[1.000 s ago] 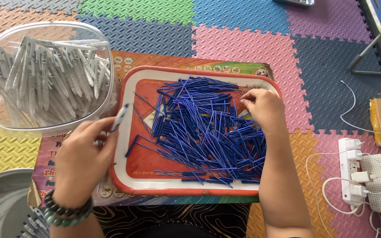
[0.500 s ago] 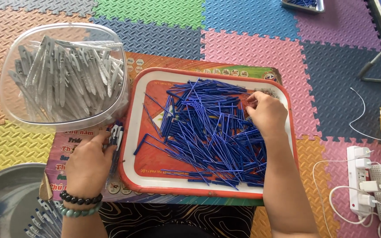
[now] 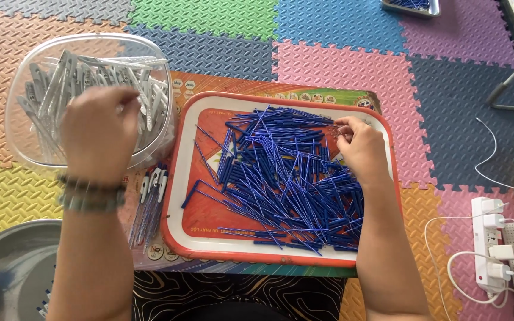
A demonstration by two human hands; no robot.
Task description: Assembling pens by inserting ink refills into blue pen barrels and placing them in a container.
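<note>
Foam-tile floor (image 3: 340, 65) — one tray (image 3: 179, 154), one bowl (image 3: 16, 107) (refills (image 3: 287, 172) uncountable) — hands' grip unclear: left (image 3: 99, 134), right (image 3: 361, 145).

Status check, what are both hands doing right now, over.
Left hand reaching into clear plastic bowl of white pen barrels. Right hand fingers pinching among blue pen refills on red-rimmed tray. Nothing blocking.

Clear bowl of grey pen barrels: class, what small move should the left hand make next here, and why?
Probably close the fingers on one pen barrel and lift it out. The left hand is spread over the clear bowl, while the right hand pinches at the blue refills on the red tray, so each hand seems to be fetching one part.
</note>
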